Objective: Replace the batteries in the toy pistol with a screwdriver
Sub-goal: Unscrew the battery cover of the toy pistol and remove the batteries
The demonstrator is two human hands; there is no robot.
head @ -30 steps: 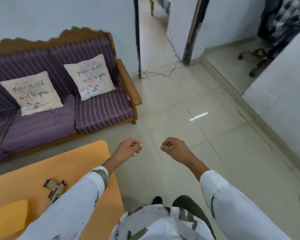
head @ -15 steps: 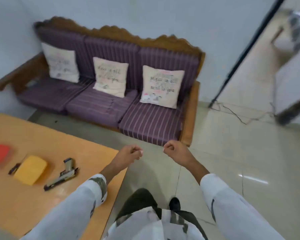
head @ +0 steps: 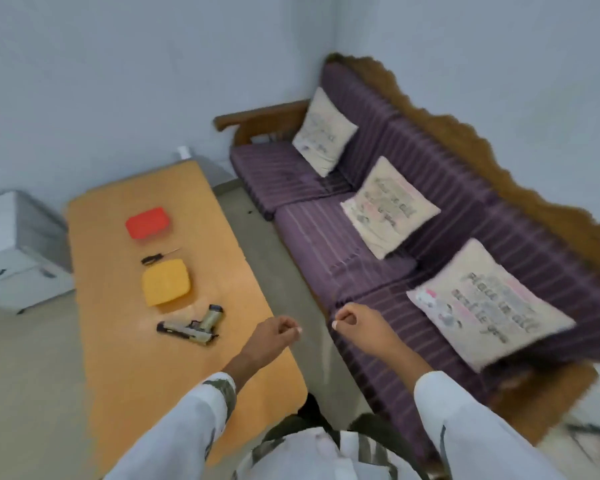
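Left hand: the left hand hung in a loose fist above the table's near right edge, fingers curled in, gripping nothing I could see.
Right hand: the right hand was curled the same way, thumb against fingers, hovering over the gap in front of the sofa; whether anything tiny sat in that pinch, I could not tell.
Toy pistol: the tan-and-black plastic toy pistol lay flat on the long orange wooden table, at about nine o'clock from the left hand and near it, untouched.
Screwdriver: the small black-handled screwdriver lay beyond, at twelve o'clock from the pistol, just past the yellow rounded box.
Red box: the red flat rectangular box sat farthest along that line.
Sofa: the purple striped sofa with a wooden frame filled the right side.
Step in hand: approach only, by my reading; nothing opened yet.
Next move: probably a reach at nine o'clock for the pistol, then finding its battery cover and fetching the screwdriver.
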